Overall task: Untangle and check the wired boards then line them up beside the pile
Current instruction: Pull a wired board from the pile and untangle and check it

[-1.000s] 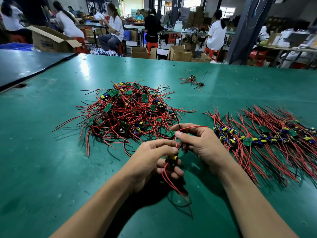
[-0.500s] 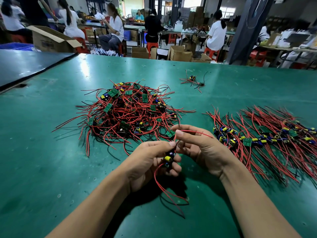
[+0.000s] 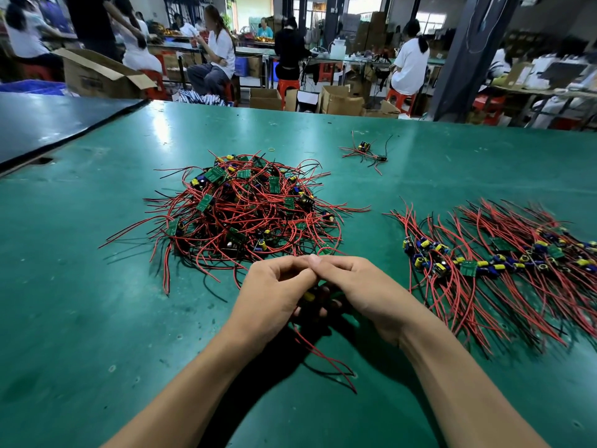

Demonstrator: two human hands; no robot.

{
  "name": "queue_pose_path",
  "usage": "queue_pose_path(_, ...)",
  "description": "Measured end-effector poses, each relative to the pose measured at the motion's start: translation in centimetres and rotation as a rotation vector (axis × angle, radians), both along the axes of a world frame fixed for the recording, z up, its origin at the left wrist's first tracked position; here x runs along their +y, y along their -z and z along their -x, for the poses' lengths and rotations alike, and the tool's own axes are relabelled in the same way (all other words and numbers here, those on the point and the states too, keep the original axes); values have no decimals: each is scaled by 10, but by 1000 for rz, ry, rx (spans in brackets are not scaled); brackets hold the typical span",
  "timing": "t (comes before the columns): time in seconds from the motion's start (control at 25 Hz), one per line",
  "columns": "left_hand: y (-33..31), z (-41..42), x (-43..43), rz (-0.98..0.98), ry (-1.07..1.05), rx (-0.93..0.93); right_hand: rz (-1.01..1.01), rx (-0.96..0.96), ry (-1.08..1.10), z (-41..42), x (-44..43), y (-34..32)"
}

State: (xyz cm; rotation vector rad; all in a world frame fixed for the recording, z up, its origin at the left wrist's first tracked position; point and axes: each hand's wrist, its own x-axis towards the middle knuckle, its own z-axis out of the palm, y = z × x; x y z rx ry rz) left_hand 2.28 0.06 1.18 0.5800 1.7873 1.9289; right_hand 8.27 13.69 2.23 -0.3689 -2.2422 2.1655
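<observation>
Inspection hold: the left hand (image 3: 274, 295) and right hand (image 3: 365, 292) are clamping one wired board (image 3: 309, 296) between curled fingers (red leads (image 3: 326, 360) dangling free, likely so tangles show), between the tangled pile (image 3: 245, 218) and the aligned row (image 3: 491, 260).

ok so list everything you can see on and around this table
tangled pile: one, red and black wires with green boards, table centre
lined-up row: one, red wires with green boards and yellow parts, right of the pile
stray bundle: one, red and black, far side of the table
table: one, green, under it all
cardboard boxes: several, brown, beyond the table
people: several, mostly white tops, at benches behind
wired board: one, yellow part and red wires showing, between both hands
left hand: one, grips the wired board
right hand: one, grips the wired board
</observation>
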Motion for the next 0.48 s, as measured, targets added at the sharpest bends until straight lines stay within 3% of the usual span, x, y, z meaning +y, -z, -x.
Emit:
queue_pose_path(0.28, -6, -2, 1, -161, 175, -353, 398, -27, 19, -3, 4, -5)
queue_pose_path(0.48, -10, -1, -1, -181, 167, -349, 511, 68, 69, 5, -2, 3)
